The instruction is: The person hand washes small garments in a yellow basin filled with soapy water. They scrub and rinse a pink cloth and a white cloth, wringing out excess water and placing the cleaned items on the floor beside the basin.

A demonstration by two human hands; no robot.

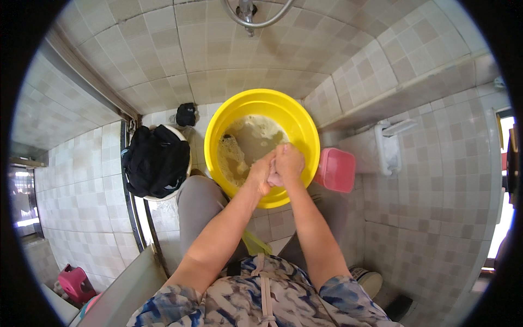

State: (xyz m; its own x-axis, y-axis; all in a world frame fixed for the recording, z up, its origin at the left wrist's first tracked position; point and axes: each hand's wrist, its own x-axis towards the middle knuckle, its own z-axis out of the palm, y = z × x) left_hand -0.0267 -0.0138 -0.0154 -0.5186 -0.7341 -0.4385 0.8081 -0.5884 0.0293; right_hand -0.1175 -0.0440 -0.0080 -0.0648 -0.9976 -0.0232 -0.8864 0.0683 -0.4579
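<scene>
A round yellow plastic tub (pixel 261 97) stands before me, between my knees. Murky water (pixel 258 141) lies in it, with whitish foam (pixel 232 157) along its left side. Over the tub's near right part, my left hand (pixel 260 169) and my right hand (pixel 290 161) are pressed together. Both are closed around a small wet pale-pink cloth (pixel 276 179), mostly hidden by the fingers. A small dark patch shows in the foam at the left; what it is, I cannot tell.
Left of the tub, a white bucket (pixel 188 165) is heaped with black clothes (pixel 157 159); a small black cloth bundle (pixel 186 114) lies behind it. A pink plastic container (pixel 338 169) sits at the right. A metal tap (pixel 247 16) with a hose is on the tiled wall ahead.
</scene>
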